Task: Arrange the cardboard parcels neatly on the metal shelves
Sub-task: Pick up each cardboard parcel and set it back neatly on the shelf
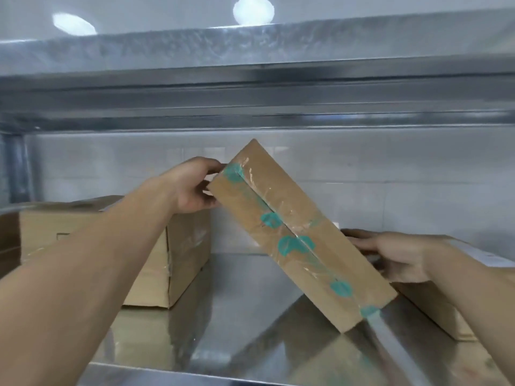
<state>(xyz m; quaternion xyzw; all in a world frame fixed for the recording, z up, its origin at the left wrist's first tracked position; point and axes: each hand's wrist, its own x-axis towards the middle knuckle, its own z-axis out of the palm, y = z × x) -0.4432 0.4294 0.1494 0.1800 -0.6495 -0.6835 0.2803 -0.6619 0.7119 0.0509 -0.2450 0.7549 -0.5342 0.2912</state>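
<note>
Left hand (192,188) clamping top of tilted parcel (301,235) | right hand (398,257) pressing flat, tips hiding behind it | arms covering left box (186,246), right box (434,310)

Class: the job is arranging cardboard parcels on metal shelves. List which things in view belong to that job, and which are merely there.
Belong: tilted brown cardboard parcel with teal-marked tape; left hand; right hand; brown cardboard box at left; brown cardboard box at right; shiny metal shelf.
Merely there: round white ceiling lights; pale tiled wall.
</note>
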